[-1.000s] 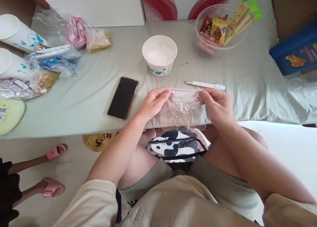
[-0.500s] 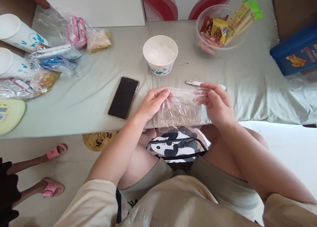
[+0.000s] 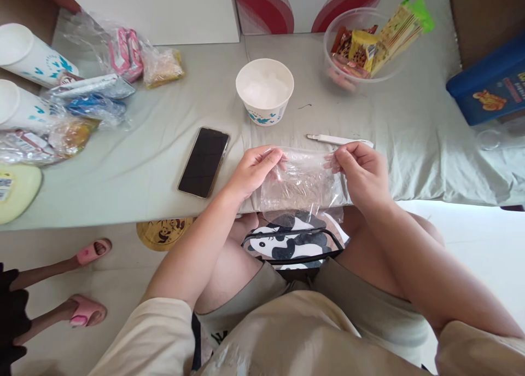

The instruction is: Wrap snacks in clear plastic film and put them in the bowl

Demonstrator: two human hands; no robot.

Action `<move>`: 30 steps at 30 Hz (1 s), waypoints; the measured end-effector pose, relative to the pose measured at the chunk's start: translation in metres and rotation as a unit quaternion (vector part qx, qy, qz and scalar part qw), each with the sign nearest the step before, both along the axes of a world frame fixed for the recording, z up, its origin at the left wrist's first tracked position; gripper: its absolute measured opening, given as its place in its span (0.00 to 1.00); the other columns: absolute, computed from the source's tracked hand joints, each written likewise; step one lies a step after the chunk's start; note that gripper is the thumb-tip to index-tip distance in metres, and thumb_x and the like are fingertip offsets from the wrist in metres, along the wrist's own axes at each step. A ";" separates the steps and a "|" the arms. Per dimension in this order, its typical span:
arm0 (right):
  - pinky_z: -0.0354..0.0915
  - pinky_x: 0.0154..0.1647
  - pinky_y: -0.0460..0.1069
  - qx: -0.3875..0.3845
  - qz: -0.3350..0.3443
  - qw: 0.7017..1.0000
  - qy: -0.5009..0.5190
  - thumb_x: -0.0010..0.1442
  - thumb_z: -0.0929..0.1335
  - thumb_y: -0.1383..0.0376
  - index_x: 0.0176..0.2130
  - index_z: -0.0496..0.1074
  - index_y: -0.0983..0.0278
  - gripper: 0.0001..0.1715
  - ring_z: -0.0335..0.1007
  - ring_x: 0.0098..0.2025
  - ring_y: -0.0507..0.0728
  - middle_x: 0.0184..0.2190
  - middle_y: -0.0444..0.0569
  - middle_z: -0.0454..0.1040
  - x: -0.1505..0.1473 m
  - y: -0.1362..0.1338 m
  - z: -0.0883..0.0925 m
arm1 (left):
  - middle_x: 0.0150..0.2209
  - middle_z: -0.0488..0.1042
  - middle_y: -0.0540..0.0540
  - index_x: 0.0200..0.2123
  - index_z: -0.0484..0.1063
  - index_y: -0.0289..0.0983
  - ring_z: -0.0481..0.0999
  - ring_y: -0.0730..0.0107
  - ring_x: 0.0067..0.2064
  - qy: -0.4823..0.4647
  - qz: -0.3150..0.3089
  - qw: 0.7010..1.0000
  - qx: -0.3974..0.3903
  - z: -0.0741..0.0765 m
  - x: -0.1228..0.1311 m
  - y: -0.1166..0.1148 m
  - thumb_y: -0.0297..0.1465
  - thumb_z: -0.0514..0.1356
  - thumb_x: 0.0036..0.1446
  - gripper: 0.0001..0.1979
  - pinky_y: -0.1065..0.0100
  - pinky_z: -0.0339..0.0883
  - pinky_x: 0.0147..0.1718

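A clear plastic bag (image 3: 301, 184) is stretched between my two hands at the front edge of the cloth-covered table. My left hand (image 3: 258, 169) pinches its upper left corner between thumb and fingers. At the upper right corner, my right hand (image 3: 365, 171) is closed on the bag with thumb against fingers. Just beyond the right hand lies a white craft knife or similar slim tool (image 3: 338, 140). Farther back stands a white paper bowl (image 3: 266, 91) with a blue leaf print, holding something white. A black phone (image 3: 204, 162) lies left of my left hand.
A clear round tub (image 3: 365, 45) of packaged snacks stands at the back right, near a blue container (image 3: 490, 86). Wrapped snacks (image 3: 123, 53) and paper cups (image 3: 35, 53) crowd the left end. Boxes line the back. Another person's feet in pink slippers (image 3: 93, 251) show at lower left.
My right hand's fingers, stretched out before, have curled in and closed on the bag's upper right corner. My left hand keeps its pinch and has hardly moved.
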State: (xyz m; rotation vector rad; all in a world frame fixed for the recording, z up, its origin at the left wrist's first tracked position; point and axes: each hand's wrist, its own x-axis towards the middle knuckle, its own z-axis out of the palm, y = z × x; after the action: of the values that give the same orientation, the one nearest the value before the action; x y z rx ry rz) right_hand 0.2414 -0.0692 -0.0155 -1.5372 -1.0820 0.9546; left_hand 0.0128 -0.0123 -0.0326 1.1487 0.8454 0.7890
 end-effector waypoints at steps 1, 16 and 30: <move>0.71 0.31 0.48 -0.002 0.000 1.000 0.008 0.62 0.72 0.55 0.31 0.70 0.61 0.14 0.70 0.28 0.51 0.27 0.46 0.76 0.000 0.000 -0.001 | 0.29 0.77 0.48 0.34 0.78 0.36 0.74 0.76 0.24 0.002 -0.001 1.000 0.000 0.000 0.000 0.000 0.56 0.67 0.55 0.26 0.72 0.70 0.24; 0.70 0.29 0.49 -0.020 0.077 0.994 0.078 0.53 0.76 0.61 0.45 0.67 0.56 0.23 0.68 0.25 0.51 0.25 0.38 0.69 -0.003 -0.001 -0.001 | 0.33 0.79 0.48 0.39 0.77 0.36 0.79 0.71 0.34 -0.040 -0.028 0.997 -0.059 0.006 -0.001 0.001 0.51 0.74 0.47 0.26 0.69 0.74 0.36; 0.71 0.36 0.51 -0.081 0.147 0.980 0.102 0.56 0.75 0.53 0.35 0.72 0.60 0.16 0.73 0.33 0.54 0.31 0.45 0.75 0.000 -0.002 -0.010 | 0.34 0.81 0.48 0.36 0.72 0.37 0.82 0.68 0.35 -0.030 -0.036 0.996 -0.082 0.008 0.000 0.000 0.39 0.73 0.50 0.18 0.63 0.79 0.41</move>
State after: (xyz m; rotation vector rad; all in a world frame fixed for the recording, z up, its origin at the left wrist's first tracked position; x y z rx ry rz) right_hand 0.2409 -0.0711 -0.0257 -1.3923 -1.1230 1.4028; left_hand 0.0127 -0.0124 -0.0250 0.9991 0.7998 0.6793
